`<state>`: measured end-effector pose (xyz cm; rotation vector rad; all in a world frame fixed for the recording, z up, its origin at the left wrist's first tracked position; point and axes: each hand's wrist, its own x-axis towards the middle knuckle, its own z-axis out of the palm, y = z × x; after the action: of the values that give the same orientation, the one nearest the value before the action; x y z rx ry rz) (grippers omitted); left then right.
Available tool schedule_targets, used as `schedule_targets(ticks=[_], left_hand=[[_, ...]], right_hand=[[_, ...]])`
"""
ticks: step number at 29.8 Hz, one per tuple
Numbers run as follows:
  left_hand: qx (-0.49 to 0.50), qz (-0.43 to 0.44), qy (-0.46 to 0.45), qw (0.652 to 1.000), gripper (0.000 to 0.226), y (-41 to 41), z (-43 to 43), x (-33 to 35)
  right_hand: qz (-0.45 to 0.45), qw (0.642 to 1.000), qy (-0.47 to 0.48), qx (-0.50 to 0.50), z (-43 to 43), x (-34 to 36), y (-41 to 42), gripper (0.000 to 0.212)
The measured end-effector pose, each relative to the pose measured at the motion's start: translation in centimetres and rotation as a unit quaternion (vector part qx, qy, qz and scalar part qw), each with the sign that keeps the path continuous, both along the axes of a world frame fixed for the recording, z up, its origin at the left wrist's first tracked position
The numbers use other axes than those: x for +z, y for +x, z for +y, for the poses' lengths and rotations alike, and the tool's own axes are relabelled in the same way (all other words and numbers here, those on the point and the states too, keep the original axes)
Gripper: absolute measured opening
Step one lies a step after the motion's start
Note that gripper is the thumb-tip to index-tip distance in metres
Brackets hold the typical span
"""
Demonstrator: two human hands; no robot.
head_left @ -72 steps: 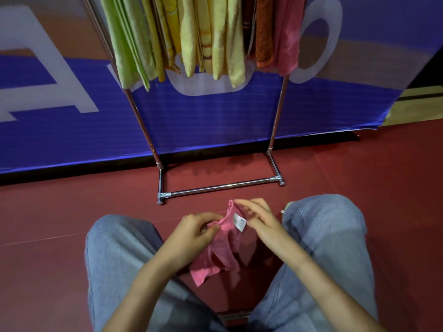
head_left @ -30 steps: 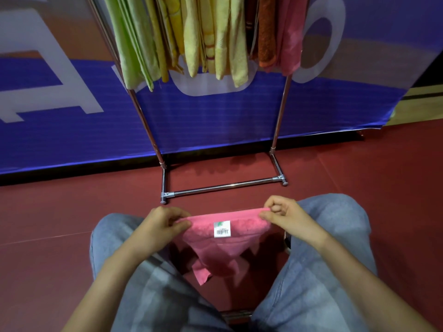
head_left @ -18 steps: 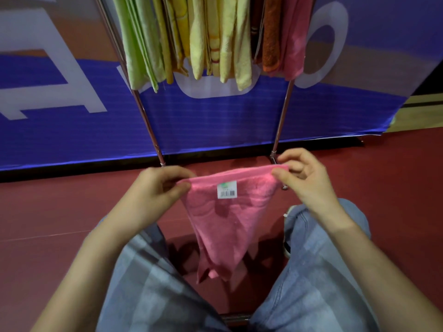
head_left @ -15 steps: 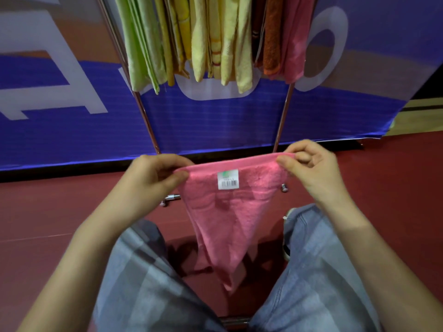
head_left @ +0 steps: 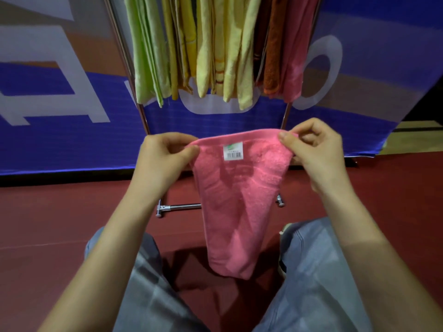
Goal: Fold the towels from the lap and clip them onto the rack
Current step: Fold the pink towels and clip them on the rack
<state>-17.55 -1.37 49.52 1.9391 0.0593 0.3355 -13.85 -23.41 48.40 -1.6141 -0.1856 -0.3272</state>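
Note:
A pink towel [head_left: 237,207] with a white barcode label hangs in front of me, stretched along its top edge. My left hand [head_left: 163,161] pinches its top left corner and my right hand [head_left: 314,152] pinches its top right corner. The cloth tapers down to a point between my knees. Behind it stands the chrome rack [head_left: 179,207], with several green, yellow, orange and pink towels [head_left: 215,51] hanging from its top. The rack's clips are out of view.
My legs in grey-blue trousers [head_left: 318,271] fill the bottom of the view over a dark red floor [head_left: 48,224]. A blue and white banner [head_left: 72,130] stands right behind the rack. The rack's foot bar lies on the floor ahead of my knees.
I picked the bunched towel up off my lap, spread it by its top corners, and raised it from knee height to in front of the rack. It now hangs longer and straighter.

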Motion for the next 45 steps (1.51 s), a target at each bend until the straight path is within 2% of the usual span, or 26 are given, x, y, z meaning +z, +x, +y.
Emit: schedule_targets(ticks=[4, 7, 10, 13, 15, 18, 20, 22, 24, 26, 28, 29, 31, 32, 34, 36, 38, 39, 43, 45], left_hand=[[0.019, -0.022, -0.023, 0.999, 0.025, -0.1, -1.1, 0.4], [0.032, 0.007, -0.043, 0.999, 0.025, -0.9, -2.5, -1.3], [0.008, 0.002, -0.028, 1.000, 0.011, -1.6, -4.2, -2.7], [-0.005, -0.008, -0.006, 1.000, 0.030, -2.2, -4.8, -3.4], [-0.006, -0.019, 0.005, 1.000, 0.034, -2.4, -4.6, -3.6], [-0.013, -0.012, 0.015, 1.000, 0.042, -2.8, -4.7, -3.9], [-0.003, -0.009, 0.025, 1.000, 0.046, -2.9, -4.7, -4.2], [0.007, -0.009, 0.036, 0.999, 0.037, -2.9, -4.3, -4.3], [0.005, -0.007, 0.023, 1.000, 0.027, -2.7, -3.6, -4.5], [-0.015, -0.001, -0.007, 1.000, 0.019, -2.6, -2.8, -4.6], [-0.055, 0.006, -0.034, 0.998, 0.030, -3.0, -2.2, -4.1], [-0.076, 0.006, -0.049, 0.996, 0.034, -3.3, -2.0, -3.8], [-0.107, 0.006, -0.085, 0.991, 0.034, -3.8, -1.5, -3.3], [-0.117, 0.012, -0.104, 0.988, 0.033, -4.0, -1.3, -3.2], [-0.115, 0.032, -0.117, 0.986, 0.032, -4.0, -0.9, -3.0], [-0.110, 0.062, -0.087, 0.988, 0.027, -3.9, -0.6, -2.8], [-0.137, 0.104, -0.011, 0.985, 0.014, -3.5, -0.4, -2.5], [-0.152, 0.124, 0.027, 0.980, 0.014, -3.3, -0.3, -2.4], [-0.154, 0.137, 0.112, 0.972, 0.052, -2.5, -0.1, -2.2], [-0.153, 0.131, 0.145, 0.969, 0.055, -2.3, -0.2, -2.2]], right_hand=[[-0.018, 1.000, -0.001, -0.010, 0.9, 0.9, -0.3, 0.030], [0.022, 1.000, 0.005, 0.005, 2.5, -0.9, -1.1, 0.031], [0.068, 0.996, 0.024, 0.055, 4.4, -2.6, -2.0, 0.026], [0.092, 0.993, 0.048, 0.063, 5.5, -3.2, -2.9, 0.021], [0.114, 0.987, 0.088, 0.075, 5.8, -3.3, -3.2, 0.017], [0.164, 0.970, 0.146, 0.103, 6.2, -3.3, -3.7, 0.031], [0.189, 0.964, 0.140, 0.124, 6.1, -3.5, -3.9, 0.044], [0.206, 0.954, 0.148, 0.159, 6.1, -3.6, -4.0, 0.050], [0.197, 0.952, 0.152, 0.175, 6.1, -3.8, -4.2, 0.043], [0.142, 0.969, 0.133, 0.154, 5.7, -4.3, -4.1, 0.014], [0.100, 0.984, 0.046, 0.139, 4.8, -5.2, -3.5, 0.042], [0.100, 0.981, -0.010, 0.165, 4.3, -5.5, -3.1, 0.052], [0.139, 0.962, -0.068, 0.224, 4.1, -5.5, -2.8, 0.039], [0.156, 0.958, -0.074, 0.230, 4.0, -5.4, -2.8, 0.029], [0.163, 0.959, -0.065, 0.223, 4.0, -5.4, -2.9, 0.022], [0.162, 0.957, -0.052, 0.234, 4.2, -5.6, -3.0, 0.018], [0.167, 0.948, -0.056, 0.264, 4.5, -5.5, -3.2, 0.017], [0.166, 0.945, -0.066, 0.275, 4.7, -5.6, -3.2, 0.016], [0.161, 0.937, -0.099, 0.293, 5.3, -5.7, -3.2, 0.011], [0.173, 0.935, -0.093, 0.294, 5.2, -5.8, -3.1, 0.015]])
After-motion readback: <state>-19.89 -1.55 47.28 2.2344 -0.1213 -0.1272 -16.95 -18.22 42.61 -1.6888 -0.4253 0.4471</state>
